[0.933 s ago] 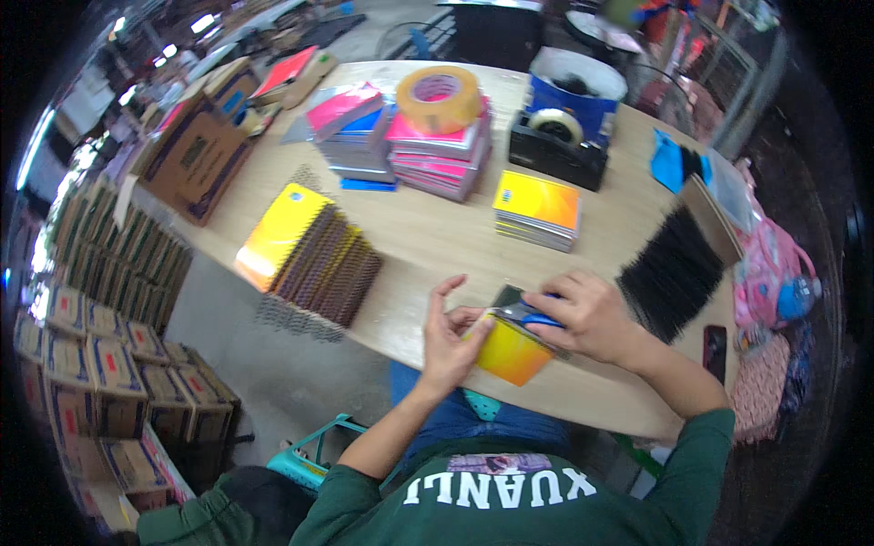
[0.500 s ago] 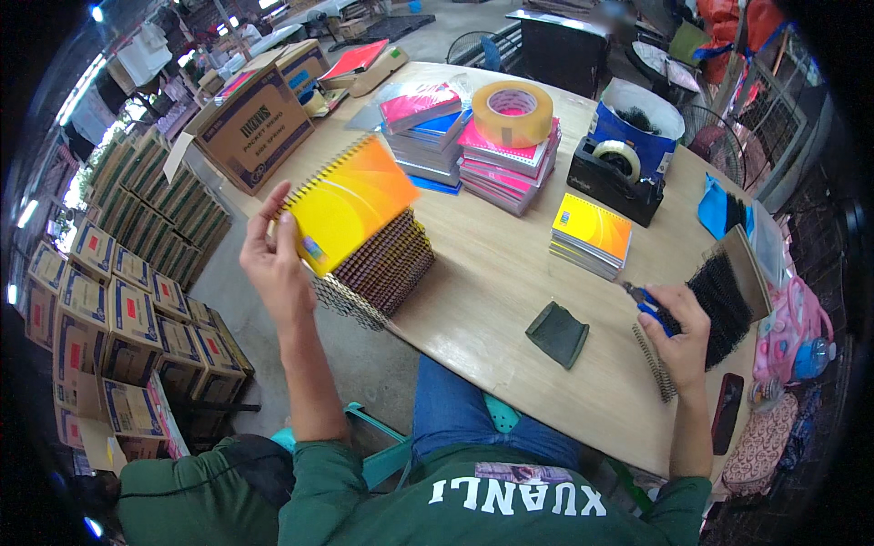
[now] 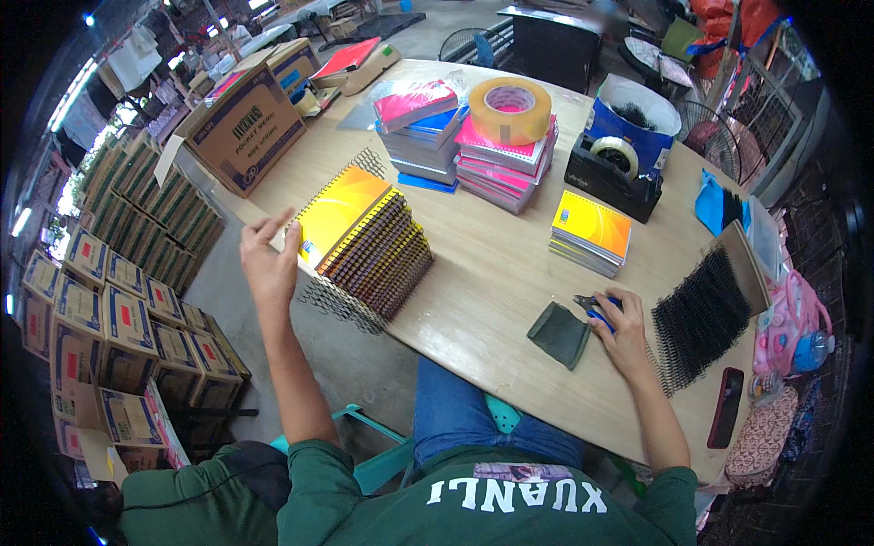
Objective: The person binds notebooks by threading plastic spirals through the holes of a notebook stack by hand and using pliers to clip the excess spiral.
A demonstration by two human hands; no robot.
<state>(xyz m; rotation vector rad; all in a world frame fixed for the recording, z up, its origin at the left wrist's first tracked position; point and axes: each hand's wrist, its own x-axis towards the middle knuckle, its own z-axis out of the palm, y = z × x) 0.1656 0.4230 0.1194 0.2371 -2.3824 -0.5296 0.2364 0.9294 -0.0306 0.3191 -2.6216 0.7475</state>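
Note:
A tall stack of yellow-orange spiral-bound notebooks stands at the left edge of the table, wire bindings facing outward. My left hand is at its left side, fingers apart, with the thumb close to the top notebook; whether it touches is unclear. Toward the right, my right hand is closed around blue-handled pliers, jaws pointing left. Just left of that hand lies a dark green pad. Beyond the pliers sits a smaller pile of yellow-orange notebook pages. Black wire spirals lean on a cardboard piece to the right.
Stacks of pink notebooks and blue notebooks stand mid-table, a large tape roll on the pink one. A black tape dispenser is beside them. Cartons fill the left floor; a phone lies at right.
The notebook that my left hand held up tilted now lies on the stack, and the fingers have loosened. My right hand has moved left with the pliers, down beside the green pad.

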